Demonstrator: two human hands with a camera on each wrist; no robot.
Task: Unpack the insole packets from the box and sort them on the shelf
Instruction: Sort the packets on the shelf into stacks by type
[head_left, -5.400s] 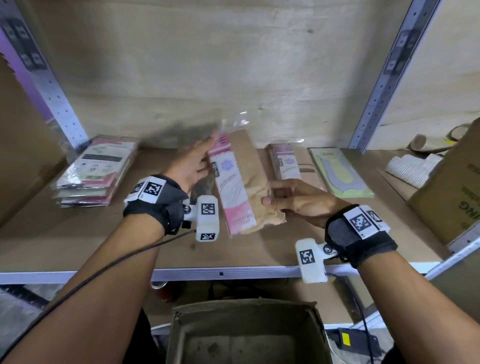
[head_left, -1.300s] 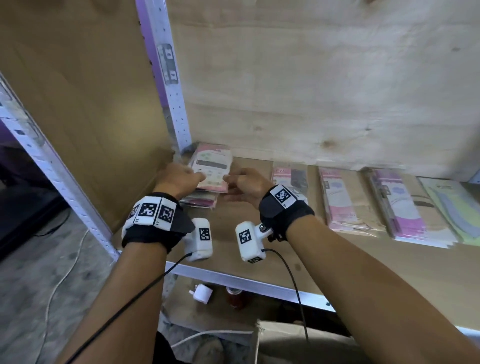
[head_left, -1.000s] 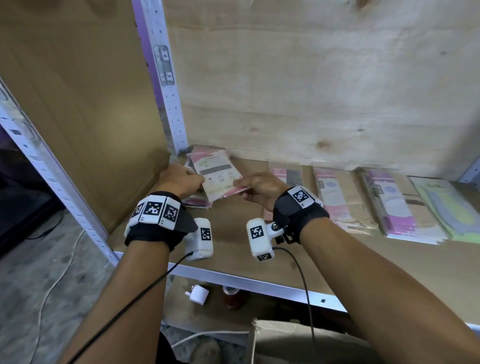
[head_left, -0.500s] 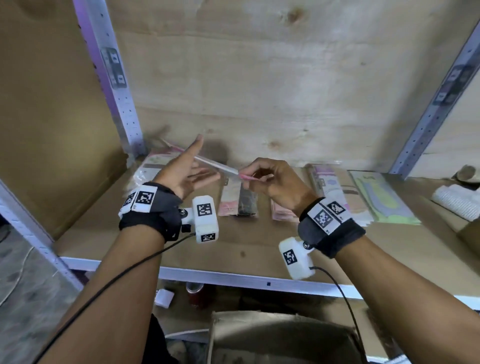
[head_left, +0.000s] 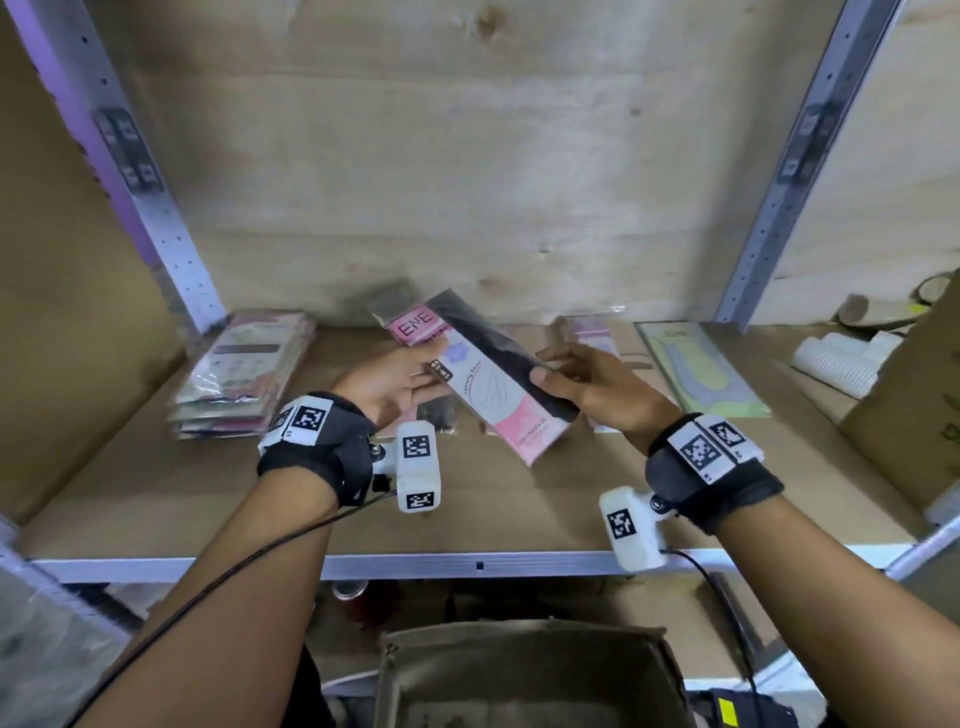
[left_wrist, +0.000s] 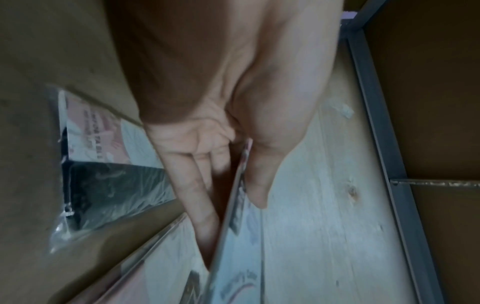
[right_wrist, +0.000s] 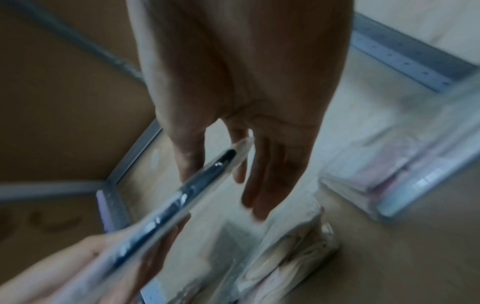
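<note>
Pink-and-black insole packet held between both my hands above the shelf: left hand pinches its left edge, thumb on top; right hand grips the right edge. Stack of packets well left of my left hand. Box sits below.

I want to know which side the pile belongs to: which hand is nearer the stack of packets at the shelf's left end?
Left. The left hand is just right of the stack; the right hand is farther right.
</note>
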